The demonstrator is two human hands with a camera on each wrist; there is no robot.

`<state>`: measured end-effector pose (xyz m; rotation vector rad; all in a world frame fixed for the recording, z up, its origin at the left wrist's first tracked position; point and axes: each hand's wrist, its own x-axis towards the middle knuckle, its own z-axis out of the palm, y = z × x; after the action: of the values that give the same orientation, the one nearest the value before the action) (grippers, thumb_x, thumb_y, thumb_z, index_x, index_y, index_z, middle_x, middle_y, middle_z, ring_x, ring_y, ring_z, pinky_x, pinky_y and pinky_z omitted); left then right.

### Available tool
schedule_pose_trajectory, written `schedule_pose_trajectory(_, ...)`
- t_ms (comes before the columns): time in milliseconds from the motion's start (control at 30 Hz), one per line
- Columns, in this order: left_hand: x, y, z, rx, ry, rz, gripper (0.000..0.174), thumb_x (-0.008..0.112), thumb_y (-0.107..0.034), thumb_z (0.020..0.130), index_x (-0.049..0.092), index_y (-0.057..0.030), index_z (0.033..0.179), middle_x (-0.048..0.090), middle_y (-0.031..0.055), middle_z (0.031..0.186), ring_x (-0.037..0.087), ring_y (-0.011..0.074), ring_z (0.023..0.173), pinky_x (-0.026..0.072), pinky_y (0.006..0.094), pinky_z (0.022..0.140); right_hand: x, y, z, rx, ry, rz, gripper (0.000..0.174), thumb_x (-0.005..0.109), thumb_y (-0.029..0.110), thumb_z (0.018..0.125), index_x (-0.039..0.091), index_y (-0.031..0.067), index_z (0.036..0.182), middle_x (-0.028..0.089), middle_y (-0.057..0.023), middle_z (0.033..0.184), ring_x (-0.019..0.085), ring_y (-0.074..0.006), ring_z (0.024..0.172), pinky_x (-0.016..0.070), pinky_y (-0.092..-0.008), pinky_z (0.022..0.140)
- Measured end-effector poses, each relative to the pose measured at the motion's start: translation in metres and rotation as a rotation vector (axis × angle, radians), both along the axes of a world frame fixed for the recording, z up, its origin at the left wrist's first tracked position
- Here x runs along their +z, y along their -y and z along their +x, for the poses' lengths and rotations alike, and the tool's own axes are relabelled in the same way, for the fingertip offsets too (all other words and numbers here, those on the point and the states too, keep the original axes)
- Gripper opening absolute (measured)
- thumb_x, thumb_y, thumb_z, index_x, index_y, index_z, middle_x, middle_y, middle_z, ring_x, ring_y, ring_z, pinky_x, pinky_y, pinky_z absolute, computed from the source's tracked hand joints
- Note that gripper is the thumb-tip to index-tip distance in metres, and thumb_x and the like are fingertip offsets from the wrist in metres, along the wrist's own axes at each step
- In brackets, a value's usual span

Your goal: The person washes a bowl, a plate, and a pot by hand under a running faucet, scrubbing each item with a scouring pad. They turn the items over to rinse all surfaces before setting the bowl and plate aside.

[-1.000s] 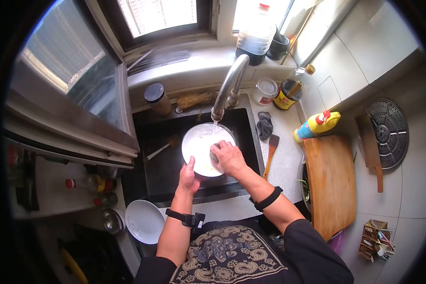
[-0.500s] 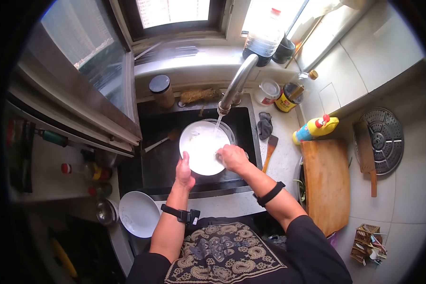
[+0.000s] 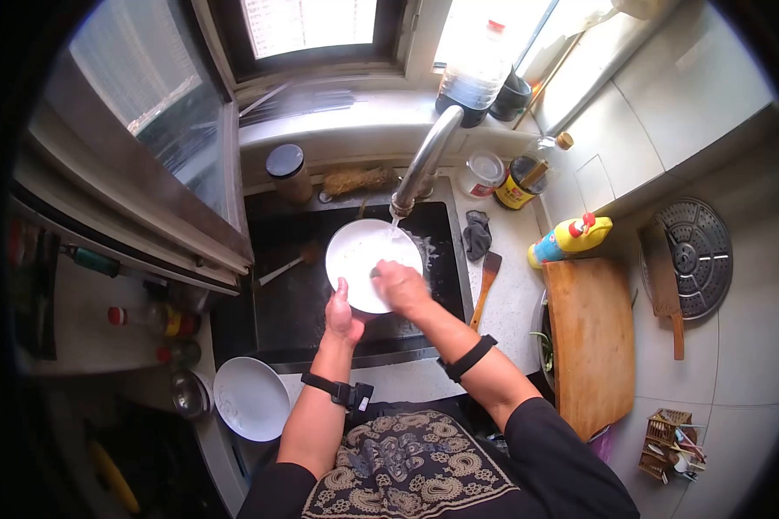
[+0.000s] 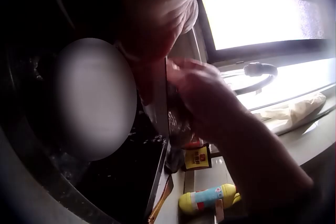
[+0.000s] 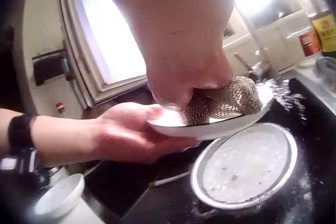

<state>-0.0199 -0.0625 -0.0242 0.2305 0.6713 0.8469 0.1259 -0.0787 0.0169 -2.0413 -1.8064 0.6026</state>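
Over the sink in the head view, a white plate (image 3: 352,253) is held tilted by my left hand (image 3: 344,320), its thumb at the rim and the fingers underneath. My right hand (image 3: 402,287) grips a metal mesh scouring pad (image 5: 236,99) and presses it on the plate's upper face. Water runs from the faucet (image 3: 426,164) onto the plate's far edge. Below, in the right wrist view, a round, pale dish (image 5: 247,166) with a raised rim lies in the black sink (image 3: 294,324).
Left of the sink stands another white dish (image 3: 253,400) beside a metal bowl (image 3: 189,394). A wooden spatula (image 3: 486,290), a dark cloth (image 3: 476,235) and a yellow bottle (image 3: 569,240) are on the right counter, near a wooden cutting board (image 3: 590,346). A long-handled brush (image 3: 281,270) lies in the sink.
My right hand, with the scouring pad, went to the plate's right edge and then back left toward its middle. My left hand keeps its hold. The head view has shifted slightly.
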Motion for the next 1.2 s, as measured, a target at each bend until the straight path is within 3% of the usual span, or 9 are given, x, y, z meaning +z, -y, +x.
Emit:
schedule_pose_trajectory(233,0.012,0.007,0.006,-0.135,-0.152,-0.036,0.052,0.038,-0.044,0.100,0.043,-0.0075,0.137,0.054,0.0117,0.131,0.054,0.0295,0.118,0.0445,0.0486,0.099,-0.001,-0.024,-0.001,0.220,-0.034,0.356,0.013,0.056,0.017,0.084,0.065,0.0144,0.093,0.063,-0.0095,0.087,0.063,-0.0315,0.083,0.0539,-0.0415,0.067)
schedule_pose_trajectory(400,0.013,0.007,0.004,-0.042,-0.116,0.055,0.048,0.044,-0.037,0.100,0.043,-0.0048,0.135,0.058,0.0117,0.125,0.057,0.0276,0.113,0.0460,0.0444,0.097,-0.015,-0.029,0.037,-0.080,0.222,0.300,0.011,0.062,0.014,0.080,0.068,0.0112,0.088,0.066,-0.0093,0.091,0.064,-0.0292,0.086,0.0542,-0.0406,0.070)
schedule_pose_trajectory(500,0.016,0.006,0.008,-0.065,-0.215,0.051,0.045,0.046,-0.033,0.100,0.043,-0.0054,0.135,0.058,0.0110,0.122,0.058,0.0269,0.110,0.0470,0.0441,0.096,-0.025,-0.024,0.021,-0.115,-0.035,0.260,0.012,0.062,0.017,0.079,0.067,0.0117,0.089,0.066,-0.0097,0.087,0.063,-0.0307,0.089,0.0526,-0.0438,0.076)
schedule_pose_trajectory(667,0.014,0.005,0.004,-0.056,-0.192,-0.049,0.043,0.050,-0.006,0.087,0.046,-0.0049,0.130,0.059,0.0102,0.118,0.059,0.0267,0.107,0.0497,0.0415,0.092,-0.012,-0.014,-0.001,0.244,-0.202,0.308,0.018,0.066,0.012,0.077,0.070,0.0125,0.095,0.068,-0.0087,0.096,0.063,-0.0295,0.091,0.0509,-0.0384,0.083)
schedule_pose_trajectory(800,-0.007,0.014,0.000,-0.049,-0.207,0.053,0.049,0.047,0.000,0.079,0.047,-0.0028,0.128,0.059,0.0111,0.113,0.059,0.0257,0.103,0.0495,0.0404,0.091,-0.031,-0.031,0.025,-0.011,0.008,0.368,0.012,0.066,0.014,0.077,0.069,0.0142,0.089,0.065,-0.0093,0.086,0.062,-0.0305,0.087,0.0509,-0.0399,0.079)
schedule_pose_trajectory(900,-0.001,0.013,0.000,-0.034,-0.219,0.104,0.050,0.045,0.002,0.076,0.048,-0.0005,0.126,0.059,0.0109,0.110,0.060,0.0246,0.099,0.0490,0.0384,0.091,-0.052,-0.031,0.028,-0.197,-0.003,0.119,0.011,0.064,0.016,0.079,0.070,0.0143,0.089,0.065,-0.0093,0.085,0.063,-0.0303,0.088,0.0511,-0.0423,0.076)
schedule_pose_trajectory(1033,0.017,0.011,0.003,-0.005,-0.173,0.031,0.048,0.047,0.003,0.077,0.049,-0.0029,0.125,0.059,0.0084,0.110,0.060,0.0218,0.099,0.0494,0.0348,0.088,0.003,-0.009,-0.010,0.204,-0.204,0.228,0.016,0.066,0.019,0.079,0.070,0.0167,0.094,0.067,-0.0058,0.090,0.063,-0.0278,0.090,0.0511,-0.0393,0.081)
schedule_pose_trajectory(1100,-0.014,0.005,-0.010,-0.078,-0.155,0.112,0.052,0.047,0.003,0.078,0.047,-0.0053,0.129,0.056,0.0100,0.119,0.058,0.0246,0.108,0.0478,0.0373,0.094,-0.006,-0.006,-0.008,0.321,-0.232,0.293,0.019,0.066,0.014,0.078,0.070,0.0184,0.096,0.067,-0.0037,0.092,0.062,-0.0279,0.092,0.0514,-0.0401,0.080)
schedule_pose_trajectory(1200,0.014,0.008,-0.005,-0.051,-0.137,0.054,0.052,0.047,0.005,0.075,0.049,-0.0048,0.126,0.058,0.0101,0.112,0.060,0.0245,0.101,0.0499,0.0369,0.089,0.008,-0.014,-0.005,0.274,-0.185,0.206,0.022,0.066,0.010,0.077,0.069,0.0181,0.097,0.065,-0.0039,0.095,0.062,-0.0282,0.093,0.0520,-0.0400,0.078)
